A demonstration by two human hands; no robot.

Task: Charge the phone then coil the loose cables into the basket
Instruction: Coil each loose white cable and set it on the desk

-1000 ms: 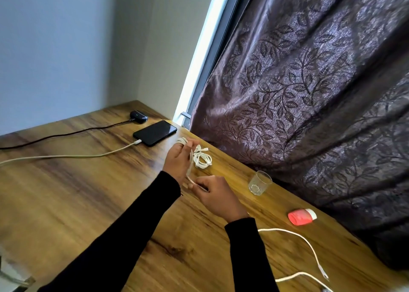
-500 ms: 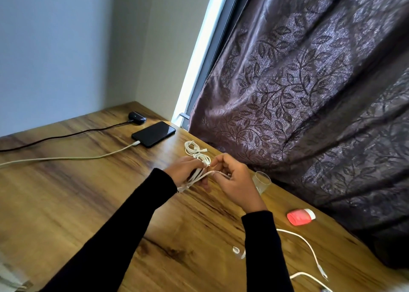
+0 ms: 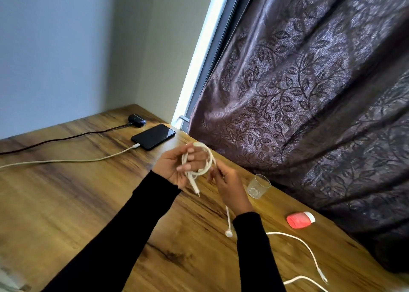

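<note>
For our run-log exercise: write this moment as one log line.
step: coiling | left hand: holds white earphone cable coil | right hand: feeds tail | black phone: plugged in | basket: unseen

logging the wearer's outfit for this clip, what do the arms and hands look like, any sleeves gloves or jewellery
Both arms wear long, plain black sleeves ending at the wrists. The left hand and right hand are bare: no gloves, and no rings, watch or bracelet show. The sleeves carry no visible markings.
</note>
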